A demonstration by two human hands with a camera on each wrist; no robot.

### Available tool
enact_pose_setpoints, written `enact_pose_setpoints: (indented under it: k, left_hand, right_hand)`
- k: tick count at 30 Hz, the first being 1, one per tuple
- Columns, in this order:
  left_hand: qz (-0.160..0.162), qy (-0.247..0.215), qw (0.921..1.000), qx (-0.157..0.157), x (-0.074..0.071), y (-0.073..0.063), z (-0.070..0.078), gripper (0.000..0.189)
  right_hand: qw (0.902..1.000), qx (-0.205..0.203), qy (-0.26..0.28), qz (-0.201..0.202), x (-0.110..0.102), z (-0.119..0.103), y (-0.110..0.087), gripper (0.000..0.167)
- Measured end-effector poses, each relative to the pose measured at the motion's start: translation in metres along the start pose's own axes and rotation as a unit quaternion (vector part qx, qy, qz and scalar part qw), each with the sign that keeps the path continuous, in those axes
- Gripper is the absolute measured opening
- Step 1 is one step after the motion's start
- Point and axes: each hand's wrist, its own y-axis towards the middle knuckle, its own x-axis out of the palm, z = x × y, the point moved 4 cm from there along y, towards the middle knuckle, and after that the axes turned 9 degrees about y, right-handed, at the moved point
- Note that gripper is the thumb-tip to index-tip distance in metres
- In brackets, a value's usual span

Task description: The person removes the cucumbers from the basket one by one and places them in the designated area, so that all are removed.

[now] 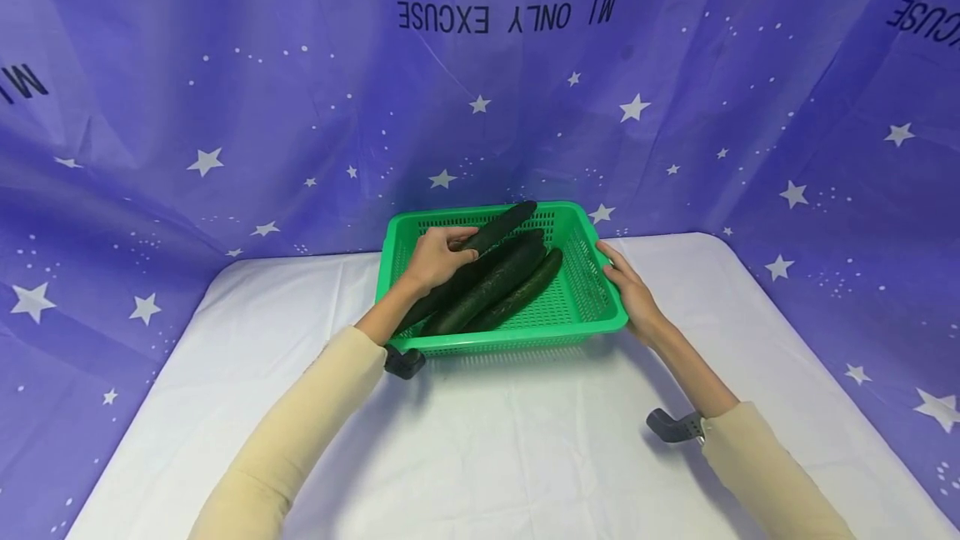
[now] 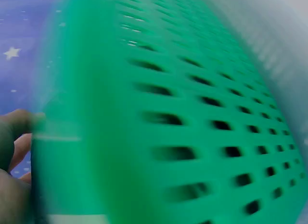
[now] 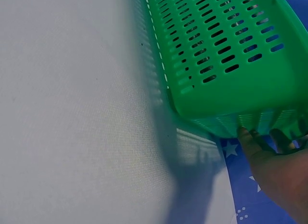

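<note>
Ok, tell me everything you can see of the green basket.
The green basket looks plastic: rectangular, open at the top, with a smooth rim and slots through its walls and floor. It is upright, toward the far edge of the white table. Dark cucumbers lie inside; the right grip touches its right end.

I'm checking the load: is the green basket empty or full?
Neither, only partly filled: several dark cucumbers lie in the green basket, and open space shows beside them.

A purple curtain (image 1: 300, 123) (starry, with upside-down black lettering (image 1: 506, 17)) surrounds a white tablecloth (image 1: 525, 440).
</note>
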Motion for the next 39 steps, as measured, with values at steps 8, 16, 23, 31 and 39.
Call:
enact_pose_setpoints:
  k: [8, 16, 23, 31, 39]
  left_hand:
    - [0.082, -0.061, 0.9948, 0.006, -0.043, -0.019, 0.022, 0.046]
    - [0.135, -0.104, 0.985, -0.023, -0.081, -0.047, -0.003, 0.047]
    - [0.167, -0.124, 0.9745, -0.085, -0.105, -0.078, -0.039, 0.05]
    - [0.187, -0.129, 0.9599, -0.165, -0.111, -0.111, -0.077, 0.056]
    - [0.179, -0.159, 0.9428, -0.232, -0.1, -0.131, -0.112, 0.058]
  right_hand:
    - [1.0, 0.002, -0.003, 0.004, 0.0, 0.001, 0.0, 0.054]
    - [1.0, 0.005, -0.006, 0.004, -0.001, 0.0, -0.001, 0.054]
    - [1.0, 0.006, -0.006, 0.002, -0.001, -0.001, -0.001, 0.054]
    - [0.9999, 0.008, -0.009, 0.006, 0.0, -0.001, -0.001, 0.054]
    - [0.9999, 0.01, -0.005, 0.008, 0.001, -0.002, -0.001, 0.054]
